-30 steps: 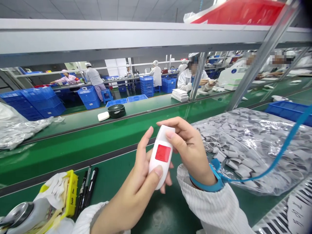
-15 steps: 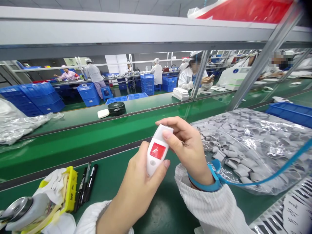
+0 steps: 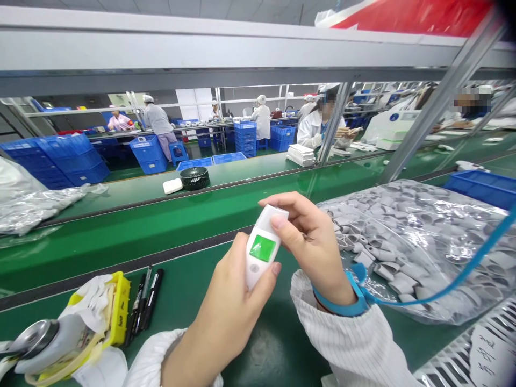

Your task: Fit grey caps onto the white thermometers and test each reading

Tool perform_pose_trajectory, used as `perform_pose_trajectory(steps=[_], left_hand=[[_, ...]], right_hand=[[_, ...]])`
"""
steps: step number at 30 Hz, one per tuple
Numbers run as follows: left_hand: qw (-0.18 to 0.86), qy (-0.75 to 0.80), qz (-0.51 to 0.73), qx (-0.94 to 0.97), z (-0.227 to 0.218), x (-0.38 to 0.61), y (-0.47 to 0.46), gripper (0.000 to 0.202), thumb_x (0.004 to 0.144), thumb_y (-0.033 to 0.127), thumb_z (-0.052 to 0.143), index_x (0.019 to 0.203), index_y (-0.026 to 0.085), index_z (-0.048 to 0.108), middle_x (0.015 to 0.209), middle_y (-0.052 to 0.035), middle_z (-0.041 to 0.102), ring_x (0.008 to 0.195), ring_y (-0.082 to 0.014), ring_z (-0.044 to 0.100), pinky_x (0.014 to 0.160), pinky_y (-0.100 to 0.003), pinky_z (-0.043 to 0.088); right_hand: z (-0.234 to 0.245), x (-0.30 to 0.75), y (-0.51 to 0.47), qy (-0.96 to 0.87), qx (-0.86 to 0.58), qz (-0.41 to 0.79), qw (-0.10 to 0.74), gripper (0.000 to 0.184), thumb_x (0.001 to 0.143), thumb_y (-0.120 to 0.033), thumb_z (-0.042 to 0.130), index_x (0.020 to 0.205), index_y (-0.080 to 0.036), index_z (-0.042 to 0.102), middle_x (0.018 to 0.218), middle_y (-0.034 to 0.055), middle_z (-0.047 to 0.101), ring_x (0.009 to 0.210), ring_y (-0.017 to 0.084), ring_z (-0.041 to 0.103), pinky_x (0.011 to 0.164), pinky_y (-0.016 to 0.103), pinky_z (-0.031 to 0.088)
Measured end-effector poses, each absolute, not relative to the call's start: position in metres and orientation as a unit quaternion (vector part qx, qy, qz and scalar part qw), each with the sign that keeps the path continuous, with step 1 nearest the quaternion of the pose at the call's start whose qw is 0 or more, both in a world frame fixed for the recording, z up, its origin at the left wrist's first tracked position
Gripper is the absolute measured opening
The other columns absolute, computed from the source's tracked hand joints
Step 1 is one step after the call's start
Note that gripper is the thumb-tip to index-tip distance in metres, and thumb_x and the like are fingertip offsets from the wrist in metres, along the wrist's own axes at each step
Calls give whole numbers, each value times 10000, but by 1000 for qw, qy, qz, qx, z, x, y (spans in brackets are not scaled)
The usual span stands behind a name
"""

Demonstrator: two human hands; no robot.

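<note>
A white handheld thermometer (image 3: 252,275) with a small screen lit green is held up over the green bench, tilted to the right. My left hand (image 3: 226,303) is closed around its lower body, thumb along the right side. Its upper end is pinched by my right hand (image 3: 310,236), the thumb lying on the grey-white cap part and the index finger behind the tip. A blue wrist strap (image 3: 342,309) with a cord circles my right wrist.
To the right lies a clear plastic bag of grey-white sleeve parts (image 3: 403,236), with a blue bin (image 3: 484,185) behind it. Pens (image 3: 149,301) and a yellow basket (image 3: 121,312) with a dispenser bottle (image 3: 56,344) are at left. A black round part (image 3: 195,178) stands beyond the green belt.
The thermometer's screen has turned from red to green. Both hands keep the same grip on it.
</note>
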State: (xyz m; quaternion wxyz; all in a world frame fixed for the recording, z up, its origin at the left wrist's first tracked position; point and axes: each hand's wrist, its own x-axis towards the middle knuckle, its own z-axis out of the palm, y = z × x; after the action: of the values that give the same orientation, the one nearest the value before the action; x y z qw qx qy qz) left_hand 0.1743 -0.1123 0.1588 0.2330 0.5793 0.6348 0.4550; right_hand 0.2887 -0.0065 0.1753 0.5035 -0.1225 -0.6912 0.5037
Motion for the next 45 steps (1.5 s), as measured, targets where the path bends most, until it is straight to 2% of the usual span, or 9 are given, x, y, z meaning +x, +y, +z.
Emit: perform_pose_trajectory(steps=[6,9,13,16,19,31,34,39,45], left_hand=[[148,652,452,590,155,177,-110,156,969,374,559,926,227,529,806,25,506,641,-147,497,550,-272,365],[39,643,495,584,152,177,-107,247,899,308,654,1117,218,585,937,-13,552,743,-166,575,609,-289,442],[213,555,597,539,153,170,-106,467,964,377,607,1396,252,483,988,-22,610,745,-157,631,625,-285,527],[372,448,657,479,156,164,-104,298,1054,407,436,1244,202,538,925,-11,630,623,-106,625,558,-243,542],[400,376,696,463,157,161,-101,218,1073,370,418,1066,196,549,912,6,632,644,-82,639,602,-215,570],[256,462,660,534,155,157,-105,269,1091,411,394,1307,268,463,882,23,610,734,-99,592,675,-214,516],[221,500,640,540,156,152,-106,280,1085,408,412,1322,274,480,811,38,572,654,-89,537,600,-199,471],[439,405,644,478,164,143,-106,254,1055,442,462,1000,207,542,754,32,600,471,-50,504,418,-154,399],[509,395,632,430,165,139,-101,493,1011,337,498,1491,261,416,719,26,634,440,-65,509,393,-140,396]], right_hand=[[177,286,-9,-691,-126,496,510,122,937,-327,659,1003,-226,663,767,-15,609,595,98,536,468,204,400],[175,286,-7,-694,-122,498,506,316,906,-476,715,1077,-224,630,769,-15,604,593,104,520,472,221,378],[171,289,-3,-707,-106,499,489,660,865,-776,568,1239,-234,529,667,-60,486,550,118,427,481,255,332],[170,290,-2,-756,-143,420,481,397,1058,-548,404,1000,-211,604,701,-24,519,632,126,504,580,268,408],[172,287,-5,-812,-127,292,489,312,1050,-356,513,799,-198,610,790,19,581,716,137,570,612,270,442],[167,282,-13,-838,-171,-51,515,383,1028,-325,574,667,-196,559,543,-12,568,501,119,452,533,289,290],[167,280,-10,-851,-163,-27,499,400,1031,-342,563,663,-188,580,550,-13,574,504,109,451,534,279,292],[165,275,-2,-851,-87,246,456,361,1019,-353,575,696,-192,572,545,-50,558,461,80,438,481,227,338],[165,275,1,-855,-4,67,515,146,995,-157,573,1065,-200,693,669,-17,652,589,130,573,585,273,414]])
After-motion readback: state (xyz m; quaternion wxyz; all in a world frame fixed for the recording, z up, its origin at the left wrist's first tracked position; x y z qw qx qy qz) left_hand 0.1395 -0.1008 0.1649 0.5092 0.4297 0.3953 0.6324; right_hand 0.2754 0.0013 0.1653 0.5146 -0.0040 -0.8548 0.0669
